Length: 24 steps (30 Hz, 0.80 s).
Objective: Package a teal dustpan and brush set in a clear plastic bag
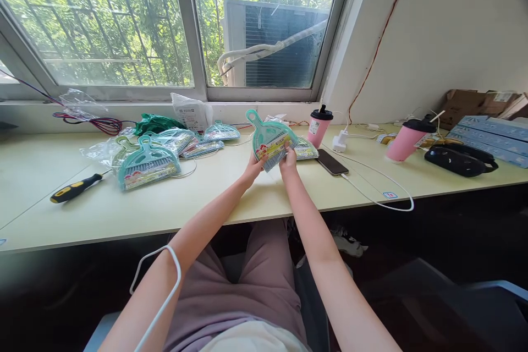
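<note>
Between my two hands, above the table's front half, is a teal mini dustpan and brush set point(270, 140) in clear wrapping with a yellow printed label. My left hand point(254, 167) grips its lower left side. My right hand point(289, 159) is closed on its lower right edge. The dustpan's looped handle tilts up and to the left. Just behind my right hand lies another packaged set point(306, 148), partly covered by the held one. Over on the left, several similar sets are piled, with one teal dustpan set point(147, 164) at the front.
A yellow-black screwdriver point(76, 188) lies at left. Right of my hands are a phone point(332, 163) on a white cable, a pink cup point(319, 127), a charger point(340, 141), a second pink cup point(406, 142) and a black case point(460, 160). Blue boxes point(490, 140) stand far right.
</note>
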### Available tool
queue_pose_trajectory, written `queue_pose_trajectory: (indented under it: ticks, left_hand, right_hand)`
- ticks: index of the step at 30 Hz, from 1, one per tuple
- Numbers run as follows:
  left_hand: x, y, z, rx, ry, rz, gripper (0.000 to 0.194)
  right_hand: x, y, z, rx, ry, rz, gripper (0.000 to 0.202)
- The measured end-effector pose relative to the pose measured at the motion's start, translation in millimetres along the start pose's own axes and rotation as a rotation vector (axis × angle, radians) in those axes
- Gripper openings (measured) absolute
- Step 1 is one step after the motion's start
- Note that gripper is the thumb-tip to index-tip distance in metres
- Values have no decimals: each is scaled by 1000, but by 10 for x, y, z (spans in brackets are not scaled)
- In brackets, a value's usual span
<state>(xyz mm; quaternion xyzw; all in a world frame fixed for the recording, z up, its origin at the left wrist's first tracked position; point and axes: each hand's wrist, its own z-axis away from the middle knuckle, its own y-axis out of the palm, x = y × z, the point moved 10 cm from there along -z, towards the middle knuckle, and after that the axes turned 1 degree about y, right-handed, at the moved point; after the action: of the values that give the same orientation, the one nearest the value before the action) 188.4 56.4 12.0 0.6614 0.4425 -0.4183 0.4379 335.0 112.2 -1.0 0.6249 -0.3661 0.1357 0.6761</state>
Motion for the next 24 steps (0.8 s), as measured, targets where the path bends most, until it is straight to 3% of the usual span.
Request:
queue_pose_trajectory:
  ticks: [9,18,24]
  left_hand:
    - [-31,-45,16,-48,-1,-21,61]
    - [-58,-84,-23,-44,32,24,62]
    - [-56,-50,-12,-20,28,23,66]
  right_hand:
    - [43,77,79,-5,61,-58,14]
    - [124,172,69,140,47,-44,14]
    - [65,101,12,106,104,-52,19]
